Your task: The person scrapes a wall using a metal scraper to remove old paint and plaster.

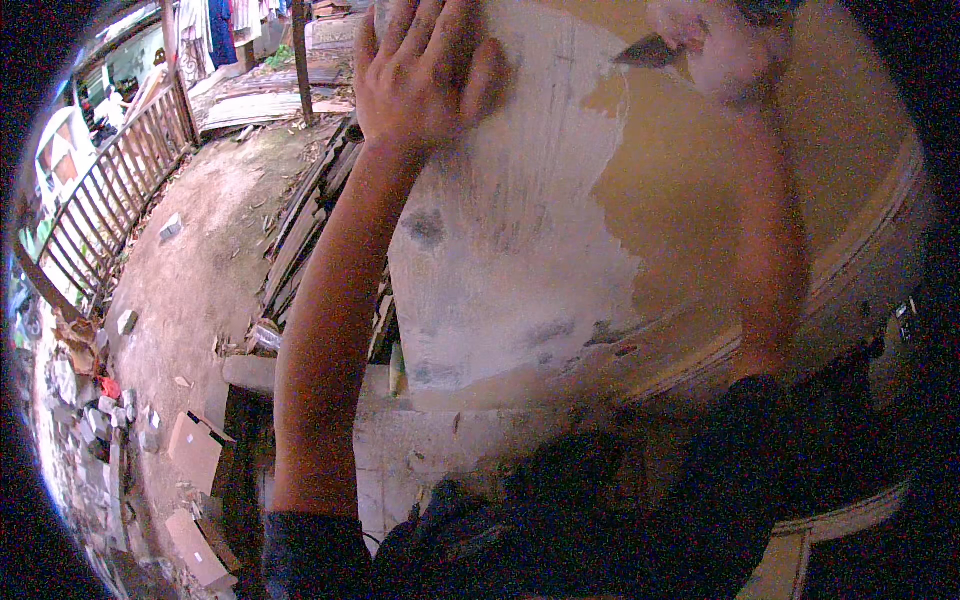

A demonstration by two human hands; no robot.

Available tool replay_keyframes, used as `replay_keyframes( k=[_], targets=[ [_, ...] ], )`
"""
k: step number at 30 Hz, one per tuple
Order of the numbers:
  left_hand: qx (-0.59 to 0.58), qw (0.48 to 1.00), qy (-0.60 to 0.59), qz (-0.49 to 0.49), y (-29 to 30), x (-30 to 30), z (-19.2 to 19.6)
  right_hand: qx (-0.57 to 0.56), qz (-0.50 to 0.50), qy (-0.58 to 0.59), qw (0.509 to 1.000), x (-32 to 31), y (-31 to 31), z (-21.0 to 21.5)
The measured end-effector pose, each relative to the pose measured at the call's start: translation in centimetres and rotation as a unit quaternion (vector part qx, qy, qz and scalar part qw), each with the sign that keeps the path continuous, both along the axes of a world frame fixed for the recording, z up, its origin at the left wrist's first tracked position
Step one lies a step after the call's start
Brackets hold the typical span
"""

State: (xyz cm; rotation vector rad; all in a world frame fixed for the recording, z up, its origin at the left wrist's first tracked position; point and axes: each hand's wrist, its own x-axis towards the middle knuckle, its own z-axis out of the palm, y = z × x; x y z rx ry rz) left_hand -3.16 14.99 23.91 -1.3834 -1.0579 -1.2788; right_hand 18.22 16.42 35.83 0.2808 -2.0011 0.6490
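Note:
A large wooden panel stands before me, its left part coated pale grey-white, its right part bare brown. My left hand lies flat on the coated area near the top, fingers together. My right hand, blurred by motion, grips a flat scraper-like blade at the top edge of the brown part, where the pale coat ends.
Planks lean in a stack left of the panel. Beyond them is a dirt yard with a wooden railing, scattered stones, cardboard pieces and hanging laundry at the far top.

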Motion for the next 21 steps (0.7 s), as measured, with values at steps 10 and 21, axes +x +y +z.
replay_keyframes(
  k=[10,21],
  targets=[
    [0.048,0.999,0.02,-0.007,0.4,-0.1,0.4,0.044,0.052,-0.007,0.998,0.9,-2.9,2.3],
    [0.036,0.999,0.005,-0.022,0.5,1.1,0.7,0.163,0.109,0.015,0.98,1.2,-2.8,1.6]
  ],
)
